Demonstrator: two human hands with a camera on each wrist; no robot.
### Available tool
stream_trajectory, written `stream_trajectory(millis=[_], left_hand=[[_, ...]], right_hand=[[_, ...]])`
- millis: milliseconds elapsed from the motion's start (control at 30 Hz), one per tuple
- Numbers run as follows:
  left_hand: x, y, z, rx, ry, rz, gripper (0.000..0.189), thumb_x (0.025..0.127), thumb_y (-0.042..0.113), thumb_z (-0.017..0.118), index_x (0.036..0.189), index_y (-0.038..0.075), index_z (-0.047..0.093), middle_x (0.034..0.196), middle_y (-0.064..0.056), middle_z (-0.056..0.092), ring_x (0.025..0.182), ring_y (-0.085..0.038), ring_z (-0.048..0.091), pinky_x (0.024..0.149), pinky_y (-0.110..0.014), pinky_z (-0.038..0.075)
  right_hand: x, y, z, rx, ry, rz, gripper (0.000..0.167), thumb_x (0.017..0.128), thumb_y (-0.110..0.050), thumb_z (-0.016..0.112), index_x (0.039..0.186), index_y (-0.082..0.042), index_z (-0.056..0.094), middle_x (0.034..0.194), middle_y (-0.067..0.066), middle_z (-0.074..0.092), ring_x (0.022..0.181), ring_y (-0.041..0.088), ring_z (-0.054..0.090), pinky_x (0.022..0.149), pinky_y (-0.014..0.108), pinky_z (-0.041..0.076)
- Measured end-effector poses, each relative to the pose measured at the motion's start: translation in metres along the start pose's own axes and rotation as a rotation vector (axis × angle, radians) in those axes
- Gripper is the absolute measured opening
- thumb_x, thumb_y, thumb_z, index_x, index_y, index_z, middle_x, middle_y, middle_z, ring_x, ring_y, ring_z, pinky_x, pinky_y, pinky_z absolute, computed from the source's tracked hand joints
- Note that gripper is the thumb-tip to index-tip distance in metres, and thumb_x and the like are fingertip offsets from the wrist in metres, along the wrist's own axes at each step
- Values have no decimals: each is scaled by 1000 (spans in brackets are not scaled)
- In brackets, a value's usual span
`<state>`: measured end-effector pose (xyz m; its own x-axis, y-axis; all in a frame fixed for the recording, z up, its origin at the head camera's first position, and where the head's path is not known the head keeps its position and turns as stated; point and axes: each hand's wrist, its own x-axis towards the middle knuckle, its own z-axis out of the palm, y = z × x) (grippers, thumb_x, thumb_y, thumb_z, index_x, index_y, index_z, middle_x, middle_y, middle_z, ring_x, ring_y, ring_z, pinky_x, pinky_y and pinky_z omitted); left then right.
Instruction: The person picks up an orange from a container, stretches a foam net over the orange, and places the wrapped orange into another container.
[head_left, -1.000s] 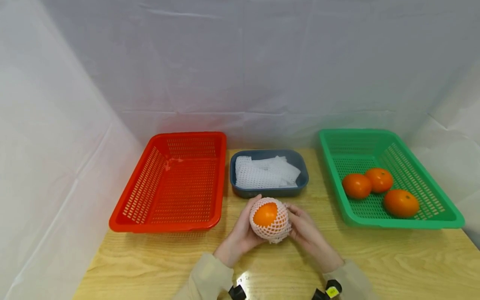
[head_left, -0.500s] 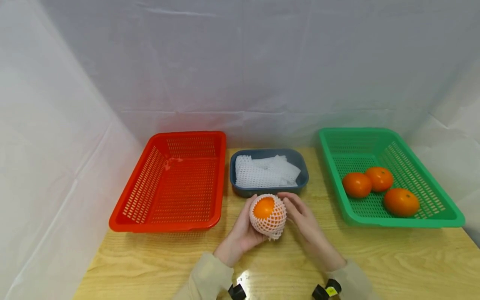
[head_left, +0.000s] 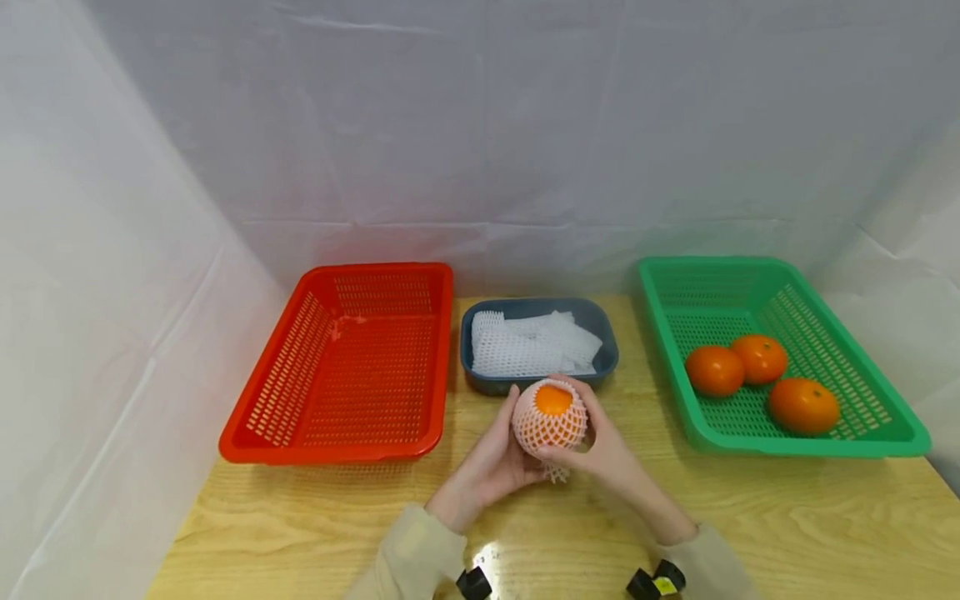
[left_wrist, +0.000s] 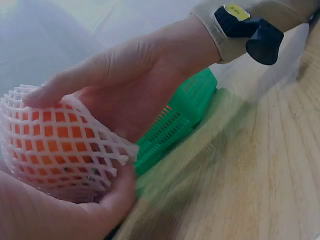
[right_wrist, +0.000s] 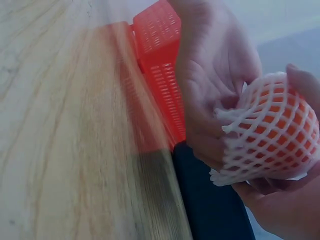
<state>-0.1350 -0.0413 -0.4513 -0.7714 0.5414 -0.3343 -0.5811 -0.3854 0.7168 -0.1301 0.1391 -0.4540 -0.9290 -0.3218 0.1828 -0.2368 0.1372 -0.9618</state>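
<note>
1. A person's left hand [head_left: 491, 462] cups an orange [head_left: 553, 400] from the left and below, fingers curved round its side.
2. The right hand [head_left: 607, 446] spans the same fruit from the right, its thumb across the near side and its fingers at the far side.
3. White foam netting [head_left: 546, 432] wraps the orange, with bare peel visible through the opening at the top and a loose, ragged end hanging below, between the hands.
4. The wrapped orange is held above the desk [head_left: 300, 525], just in front of a dark blue tray [head_left: 540, 385].
5. In that tray lie more white foam sleeves [head_left: 532, 348], flat and overlapping.
6. To the left of the tray stands a red basket [head_left: 330, 456] with slotted walls.
7. To the right stands a green basket [head_left: 810, 447] holding three unwrapped oranges [head_left: 803, 406], two of them side by side and the third nearer the front.
8. Beige cuffs [head_left: 423, 546] cover the person's forearms, and black devices [head_left: 474, 583] sit at the wrists.
9. Pale, creased sheeting [head_left: 480, 125] rises behind the desk and along its sides.
</note>
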Motion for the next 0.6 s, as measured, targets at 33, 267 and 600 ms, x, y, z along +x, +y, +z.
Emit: stream_trajectory(millis=[33,267,600], left_hand=[[0,0,0,32,-2,6,80,102,70,25,162,17,21,160,-25,30,139,-38,41,113,-58,35],[-5,5,2,318,128,52,85,102,69,26,150,0,42,138,-25,57,121,-32,59,104,-56,46],[-5,10,12,561,150,306,66,106,51,44,151,5,33,149,-18,45,133,-29,49,111,-49,39]], right_hand=[[0,0,-1,8,13,9,83,81,-9,85,150,-23,41,150,4,44,132,24,46,107,34,41],[0,-1,-4,88,48,24,69,90,-8,75,150,-16,42,147,9,46,125,15,52,99,26,47],[0,-4,-6,114,115,125,54,98,-12,64,149,-12,44,142,14,52,120,12,56,97,27,49]])
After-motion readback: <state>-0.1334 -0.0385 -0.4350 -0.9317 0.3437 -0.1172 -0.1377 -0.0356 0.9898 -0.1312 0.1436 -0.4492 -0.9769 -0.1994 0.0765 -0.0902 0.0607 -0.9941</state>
